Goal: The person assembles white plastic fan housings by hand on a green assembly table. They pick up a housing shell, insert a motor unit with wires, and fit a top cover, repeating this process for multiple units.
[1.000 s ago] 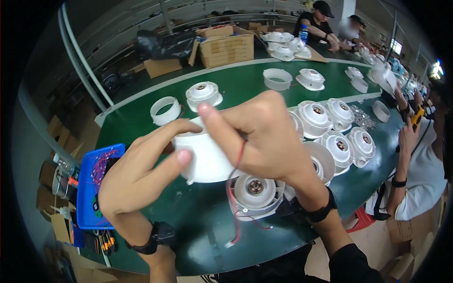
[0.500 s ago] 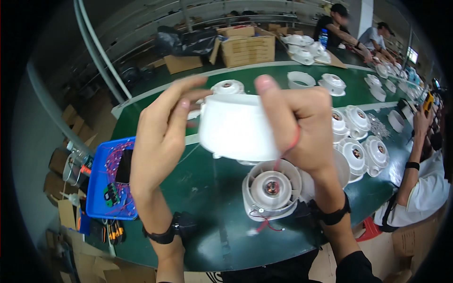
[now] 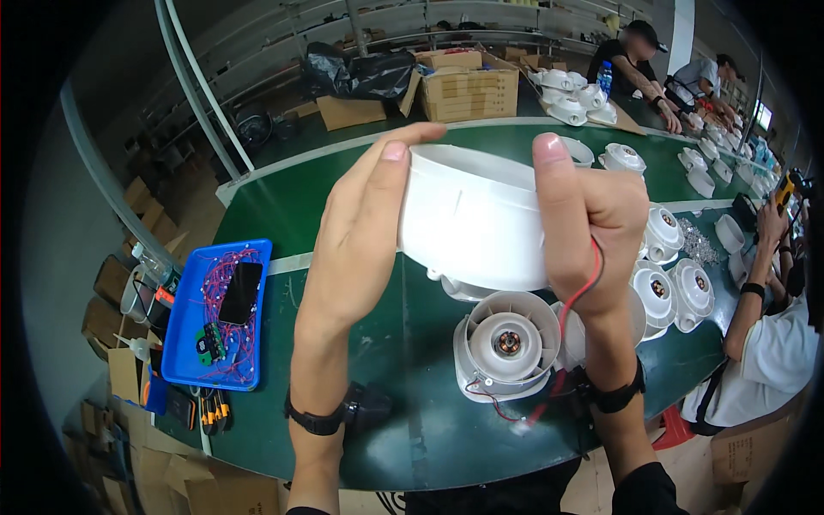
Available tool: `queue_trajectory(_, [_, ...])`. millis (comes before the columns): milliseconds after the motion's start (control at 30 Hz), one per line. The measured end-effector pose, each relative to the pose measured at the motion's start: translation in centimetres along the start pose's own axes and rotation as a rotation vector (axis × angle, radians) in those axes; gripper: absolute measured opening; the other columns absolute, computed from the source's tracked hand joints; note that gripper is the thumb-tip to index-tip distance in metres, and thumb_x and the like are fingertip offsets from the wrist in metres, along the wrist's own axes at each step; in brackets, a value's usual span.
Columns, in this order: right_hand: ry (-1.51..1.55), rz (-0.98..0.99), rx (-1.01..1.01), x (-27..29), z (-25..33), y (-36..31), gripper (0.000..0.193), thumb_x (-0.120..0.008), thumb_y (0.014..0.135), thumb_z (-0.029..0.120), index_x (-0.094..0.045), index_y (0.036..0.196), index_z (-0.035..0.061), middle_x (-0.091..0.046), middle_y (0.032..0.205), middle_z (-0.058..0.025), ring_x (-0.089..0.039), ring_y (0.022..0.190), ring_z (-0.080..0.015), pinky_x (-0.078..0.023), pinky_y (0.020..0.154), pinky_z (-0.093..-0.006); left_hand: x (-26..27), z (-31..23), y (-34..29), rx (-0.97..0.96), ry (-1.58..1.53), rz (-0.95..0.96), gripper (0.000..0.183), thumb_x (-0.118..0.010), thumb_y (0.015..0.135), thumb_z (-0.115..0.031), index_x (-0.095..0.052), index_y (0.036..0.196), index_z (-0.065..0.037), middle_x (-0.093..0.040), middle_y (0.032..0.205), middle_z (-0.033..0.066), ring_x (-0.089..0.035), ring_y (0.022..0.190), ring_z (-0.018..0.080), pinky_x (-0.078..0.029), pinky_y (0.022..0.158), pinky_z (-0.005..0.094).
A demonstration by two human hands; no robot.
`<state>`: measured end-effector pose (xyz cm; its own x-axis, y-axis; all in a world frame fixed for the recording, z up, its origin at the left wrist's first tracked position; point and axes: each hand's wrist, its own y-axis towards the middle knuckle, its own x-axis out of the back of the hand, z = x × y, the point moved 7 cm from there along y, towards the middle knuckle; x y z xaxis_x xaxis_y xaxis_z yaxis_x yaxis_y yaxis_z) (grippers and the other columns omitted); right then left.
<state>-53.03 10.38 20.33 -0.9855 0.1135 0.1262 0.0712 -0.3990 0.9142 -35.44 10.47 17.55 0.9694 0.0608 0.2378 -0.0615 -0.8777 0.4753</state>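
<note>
Between my two hands I hold up a white round plastic fan housing (image 3: 472,215), tilted, above the table. My left hand (image 3: 352,223) is closed on its left side, thumb at the rim. My right hand (image 3: 596,232) grips the other side, thumb up along the wall. A red and black wire (image 3: 584,287) hangs past my right hand. Below stands another white fan housing (image 3: 463,365) with a copper-wound motor (image 3: 508,343) at its centre and a thin wire at its near edge. Part of a further white piece shows behind the held housing.
At left lies a blue tray (image 3: 180,352) with wires, a green circuit board (image 3: 209,343) and a black phone (image 3: 241,293). Several white fan housings (image 3: 689,287) stand at right, near a pile of screws (image 3: 699,242). A co-worker's hand (image 3: 772,219) is at far right.
My left hand, apart from the housing before, has closed on its left side. The housing is now tilted, its rim opening showing more. The view has shifted slightly.
</note>
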Motion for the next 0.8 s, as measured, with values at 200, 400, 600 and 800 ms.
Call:
queue_trajectory(200, [-0.121, -0.067, 0.056, 0.0, 0.1, -0.3, 0.042, -0.062, 0.095, 0.008, -0.057, 0.055, -0.0027, -0.04, 0.041, -0.0073, -0.035, 0.034, -0.0135, -0.027, 0.037, -0.0315, -0.8, -0.2, -1.0, -0.169, 0.034, 0.192, 0.084, -0.065, 0.091, -0.038, -0.023, 0.155, -0.002, -0.042, 0.146, 0.0199, -0.045, 0.134, 0.0275, -0.035, 0.111, 0.0376])
queue_trajectory(400, [-0.144, -0.034, 0.077, -0.4, 0.2, -0.3, 0.042, -0.063, 0.094, 0.007, -0.056, 0.053, -0.0016, -0.039, 0.04, -0.0073, -0.035, 0.033, -0.0131, -0.026, 0.037, -0.0309, -0.4, -0.1, -1.7, -0.219, 0.191, 0.448, 0.116, -0.084, 0.071, -0.024, -0.009, 0.158, -0.004, -0.033, 0.153, 0.0202, -0.038, 0.14, 0.0303, -0.032, 0.114, 0.0417])
queue_trajectory(600, [-0.129, -0.023, 0.122, -0.5, 0.4, -0.4, 0.041, -0.064, 0.093, 0.007, -0.056, 0.053, -0.0008, -0.038, 0.041, -0.0067, -0.036, 0.033, -0.0128, -0.026, 0.037, -0.0306, 0.7, -0.5, -1.3, -0.048, 0.138, 0.352, 0.09, -0.077, 0.079, -0.028, -0.031, 0.151, -0.003, -0.052, 0.138, 0.0185, -0.053, 0.127, 0.027, -0.041, 0.107, 0.0403])
queue_trajectory(800, [-0.1, 0.105, 0.168, -1.0, 0.5, -0.3, 0.041, -0.065, 0.092, 0.007, -0.055, 0.052, -0.0005, -0.037, 0.041, -0.0067, -0.036, 0.033, -0.0139, -0.024, 0.037, -0.0312, 0.7, -0.2, -1.3, -0.137, 0.289, 0.415, 0.071, -0.08, 0.077, -0.024, -0.051, 0.138, -0.002, -0.06, 0.129, 0.0147, -0.06, 0.116, 0.0233, -0.048, 0.1, 0.0379])
